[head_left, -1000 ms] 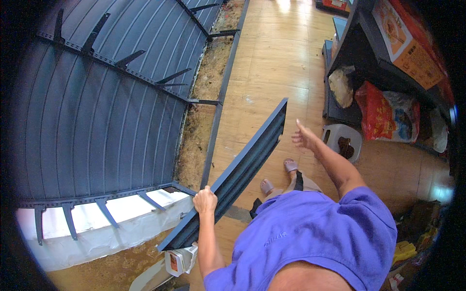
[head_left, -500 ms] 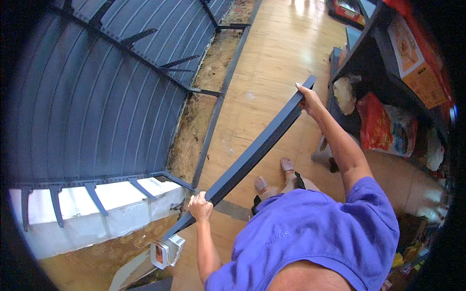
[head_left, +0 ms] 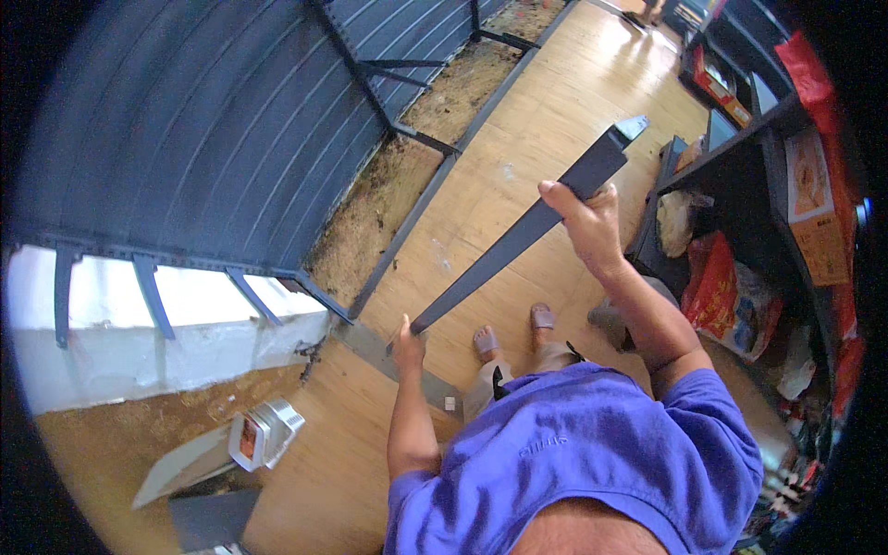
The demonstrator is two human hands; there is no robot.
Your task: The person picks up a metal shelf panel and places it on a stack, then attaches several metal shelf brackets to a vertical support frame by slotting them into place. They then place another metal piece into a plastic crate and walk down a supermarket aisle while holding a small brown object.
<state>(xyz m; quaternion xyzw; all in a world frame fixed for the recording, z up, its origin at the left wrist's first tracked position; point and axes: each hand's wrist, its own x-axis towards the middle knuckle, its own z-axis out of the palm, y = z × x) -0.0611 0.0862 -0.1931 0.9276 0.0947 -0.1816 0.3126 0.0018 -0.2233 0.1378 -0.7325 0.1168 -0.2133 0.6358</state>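
Observation:
A long, narrow dark grey metal panel [head_left: 504, 264] slants across the space in front of me, its far right end raised and looking larger. Near that upper end my right hand [head_left: 590, 220] is closed round the panel, with the thumb along its top edge. My left hand [head_left: 407, 348] grips the lower end, at left. The panel hangs above the floor, apart from the shelving frame. A bright piece of metal [head_left: 633, 129] shows at the raised end.
A tall dark shelving frame [head_left: 250, 148] with brackets and a dirty base stands at left. White tubs [head_left: 264, 435] sit by a dark plate [head_left: 215, 518] at lower left. Stocked shelves with a red bag [head_left: 710, 287] and cartons [head_left: 814, 203] line the right. A person's legs [head_left: 650, 14] show far off.
The panel's right end has come up closer to the view, while its left end has swung away from the tubs. Both hands keep their grip. The view has also shifted.

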